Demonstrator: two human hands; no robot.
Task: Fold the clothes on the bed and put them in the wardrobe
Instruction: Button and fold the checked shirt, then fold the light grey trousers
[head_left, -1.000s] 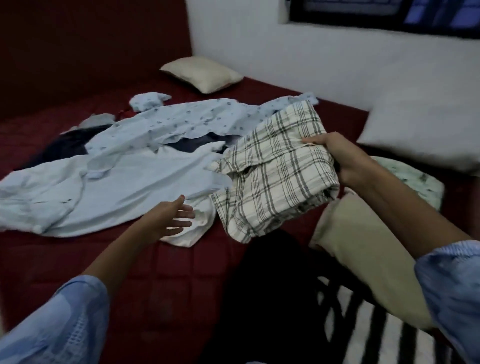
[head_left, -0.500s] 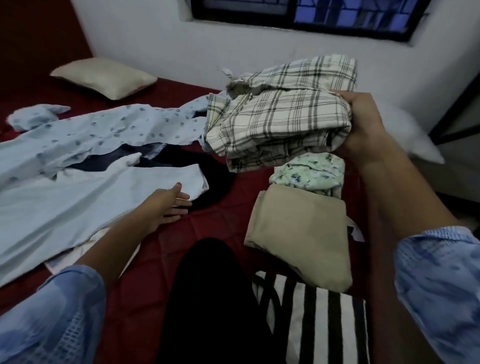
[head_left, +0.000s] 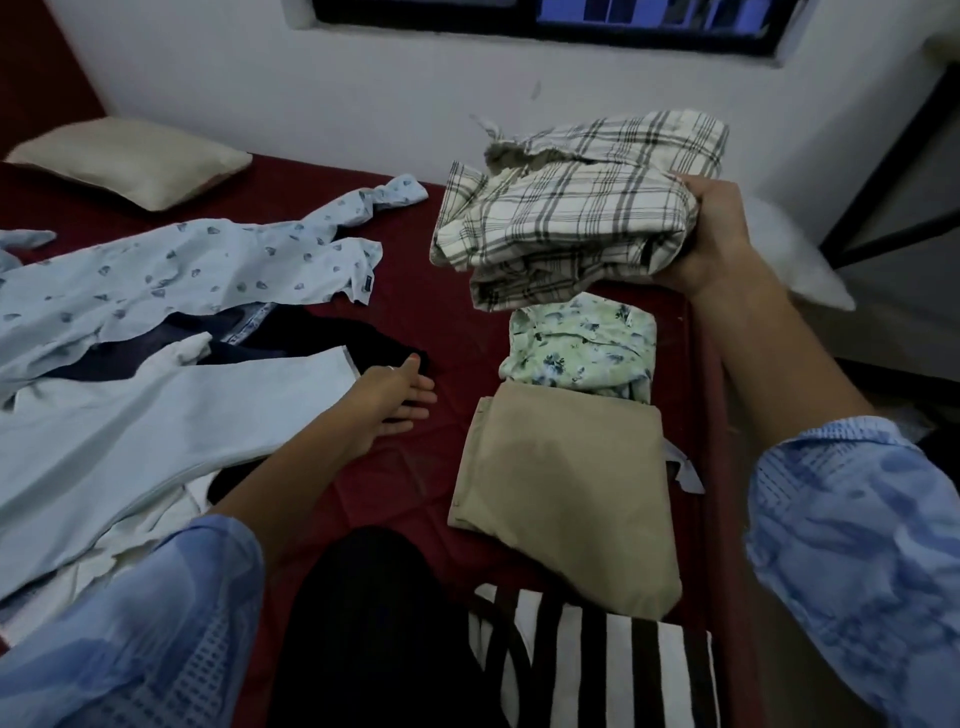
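The right hand (head_left: 711, 236), at about two o'clock in the view, grips a folded plaid garment (head_left: 566, 208), fingers curled over its right edge, and holds it up above the bed (head_left: 426, 317) just beyond a folded green floral garment (head_left: 582, 345). Toward six o'clock from the floral piece and touching it lies a folded tan garment (head_left: 561, 493), and at six o'clock again a folded black-and-white striped garment (head_left: 597, 670) sits at the near edge. The left hand (head_left: 392, 397), near the centre, lies flat with fingers straight and spread on the red cover, holding nothing, its fingertips at the edge of a dark garment (head_left: 291, 338). At nine o'clock the unfolded clothes spread out: a pale blue printed shirt (head_left: 171, 275) overlapping the dark garment, and a plain pale blue garment (head_left: 156, 441) nearer the person. A cream pillow (head_left: 130, 158) rests at eleven o'clock against the white wall (head_left: 363, 104).
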